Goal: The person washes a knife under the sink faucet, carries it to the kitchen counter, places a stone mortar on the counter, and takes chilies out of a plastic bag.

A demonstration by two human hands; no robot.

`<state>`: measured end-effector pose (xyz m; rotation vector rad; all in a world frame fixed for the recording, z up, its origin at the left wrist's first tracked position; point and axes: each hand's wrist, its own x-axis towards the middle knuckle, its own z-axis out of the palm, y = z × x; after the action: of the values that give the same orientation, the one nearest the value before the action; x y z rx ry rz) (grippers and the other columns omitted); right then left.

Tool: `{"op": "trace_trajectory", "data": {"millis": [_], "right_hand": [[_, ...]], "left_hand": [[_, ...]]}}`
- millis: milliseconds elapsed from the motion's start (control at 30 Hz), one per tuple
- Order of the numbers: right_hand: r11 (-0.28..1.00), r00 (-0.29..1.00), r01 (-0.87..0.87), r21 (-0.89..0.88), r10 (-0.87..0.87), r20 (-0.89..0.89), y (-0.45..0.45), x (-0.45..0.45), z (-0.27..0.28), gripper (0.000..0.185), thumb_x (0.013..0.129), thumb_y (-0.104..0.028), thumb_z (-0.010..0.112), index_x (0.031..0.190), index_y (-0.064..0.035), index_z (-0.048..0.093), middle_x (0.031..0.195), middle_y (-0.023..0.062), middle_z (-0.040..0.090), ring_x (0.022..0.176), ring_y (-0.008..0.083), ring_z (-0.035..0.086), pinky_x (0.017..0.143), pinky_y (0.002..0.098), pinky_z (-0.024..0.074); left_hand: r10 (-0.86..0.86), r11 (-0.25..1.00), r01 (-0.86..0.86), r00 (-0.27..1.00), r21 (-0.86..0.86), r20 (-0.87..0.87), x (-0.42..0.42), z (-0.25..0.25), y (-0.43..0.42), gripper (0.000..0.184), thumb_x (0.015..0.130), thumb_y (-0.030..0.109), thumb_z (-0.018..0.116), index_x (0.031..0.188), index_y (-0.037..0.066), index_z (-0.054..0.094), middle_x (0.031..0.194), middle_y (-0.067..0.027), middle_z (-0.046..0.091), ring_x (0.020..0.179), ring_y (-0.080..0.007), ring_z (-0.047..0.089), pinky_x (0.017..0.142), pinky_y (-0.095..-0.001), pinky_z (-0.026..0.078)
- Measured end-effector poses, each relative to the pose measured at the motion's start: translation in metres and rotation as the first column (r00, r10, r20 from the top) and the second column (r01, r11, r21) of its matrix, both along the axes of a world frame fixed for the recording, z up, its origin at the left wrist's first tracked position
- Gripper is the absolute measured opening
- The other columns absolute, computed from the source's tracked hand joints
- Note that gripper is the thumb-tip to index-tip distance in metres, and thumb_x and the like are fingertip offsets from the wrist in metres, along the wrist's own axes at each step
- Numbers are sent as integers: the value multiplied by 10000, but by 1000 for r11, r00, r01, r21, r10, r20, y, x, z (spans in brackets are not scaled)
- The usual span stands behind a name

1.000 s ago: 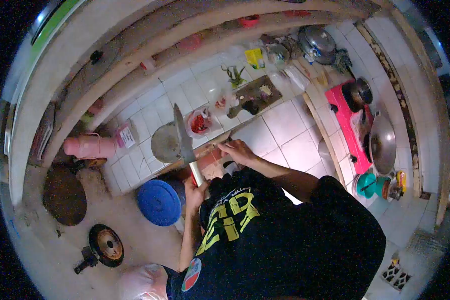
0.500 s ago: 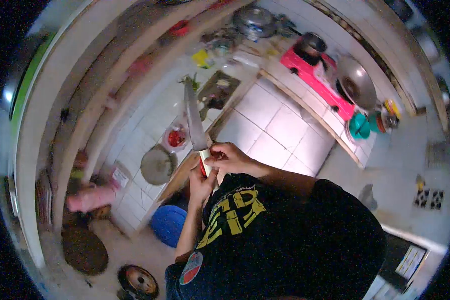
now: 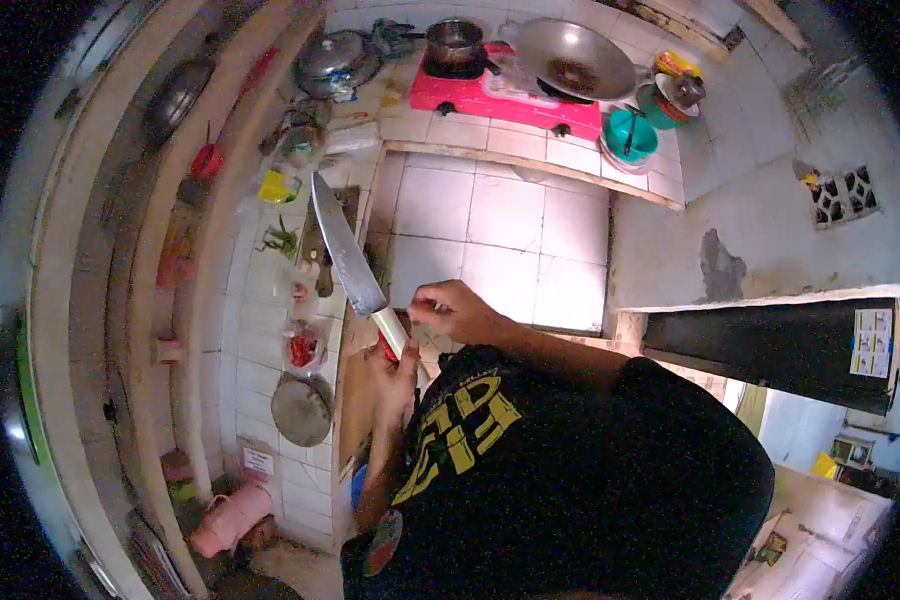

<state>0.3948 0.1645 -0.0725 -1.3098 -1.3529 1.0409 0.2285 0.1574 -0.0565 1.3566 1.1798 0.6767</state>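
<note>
My left hand (image 3: 394, 378) is closed around the pale handle of a large kitchen knife (image 3: 345, 250), its wide blade pointing up and away from me. Something small and red (image 3: 386, 348) shows by the handle at my fingers; I cannot make out what it is. Close to the handle but apart from it is my right hand (image 3: 455, 310), fingers curled together in a pinch; anything between them is hidden. Beyond the blade lies a dark cutting board (image 3: 348, 200) on the tiled counter. A clear bag or dish of red pieces (image 3: 302, 348) sits left of the knife.
Green stems (image 3: 280, 238) and a round grey stone-like dish (image 3: 302, 410) are on the left counter, with a pink flask (image 3: 232, 520) nearer me. A pink stove (image 3: 510, 105) carries a pot (image 3: 455, 45) and a wok (image 3: 575, 60). A teal bowl (image 3: 630, 135) stands right.
My view has swung to the right. My right hand, at the knife handle before, has come away from it. The left hand keeps its hold on the knife.
</note>
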Motion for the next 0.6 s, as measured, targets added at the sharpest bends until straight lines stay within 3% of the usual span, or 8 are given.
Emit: {"op": "trace_trajectory", "data": {"millis": [67,200,300,367,433,467,533,600], "right_hand": [[980,998,13,-201,1,68,-10,18,9,219,875,-194,595,781,4,594,607,14,534,596,76,491,540,261,398],[972,998,52,-228,-41,53,-23,57,-9,220,881,-201,598,761,-17,587,583,-19,490,580,56,457,527,240,376],[968,936,250,26,-234,-263,-32,75,-1,178,880,-174,604,779,-27,595,594,-39,471,585,47,435,530,229,371],[956,977,64,-287,-118,-176,-39,100,6,113,872,-115,608,826,-12,610,643,-35,511,623,46,459,563,218,397],[969,966,81,-235,-135,-223,-47,115,3,103,873,-106,605,839,-10,615,663,-33,525,629,46,462,565,217,398],[978,952,101,-185,-149,-268,-51,122,2,94,874,-97,603,851,-8,620,683,-32,538,634,45,465,566,217,400],[982,930,157,-106,-183,-319,-55,137,-4,98,875,-98,603,841,-8,617,677,-31,538,624,41,458,556,215,394],[976,905,215,-22,-207,-373,-62,158,5,103,876,-99,604,830,-8,615,671,-31,538,615,37,452,546,214,388]], "left_hand": [[5,998,-9,998,68,59,-2,-7,2,168,846,183,641,814,40,559,650,26,530,566,-70,467,498,-249,379],[-14,999,8,993,52,117,25,-15,-5,181,848,195,646,839,30,573,651,21,534,568,-85,479,511,-254,401],[-35,997,28,995,-77,-94,64,28,-9,208,847,212,657,890,21,586,677,13,548,586,-100,497,540,-259,429],[-123,992,114,980,-62,-156,88,44,-12,216,848,212,658,926,24,586,707,10,559,612,-103,511,561,-257,439],[-184,983,174,958,-66,-220,114,59,-15,215,850,204,656,947,27,582,737,6,570,640,-99,523,574,-252,441],[-217,976,214,954,-36,-209,127,63,-18,200,850,193,651,938,27,582,737,7,572,643,-93,523,570,-250,438],[-205,976,211,973,-45,107,138,-23,-21,156,846,161,639,902,30,575,735,13,563,646,-76,508,559,-242,421],[-210,976,217,968,-37,137,156,-37,-25,142,844,151,637,887,32,571,723,17,552,636,-75,496,556,-245,417]]}}
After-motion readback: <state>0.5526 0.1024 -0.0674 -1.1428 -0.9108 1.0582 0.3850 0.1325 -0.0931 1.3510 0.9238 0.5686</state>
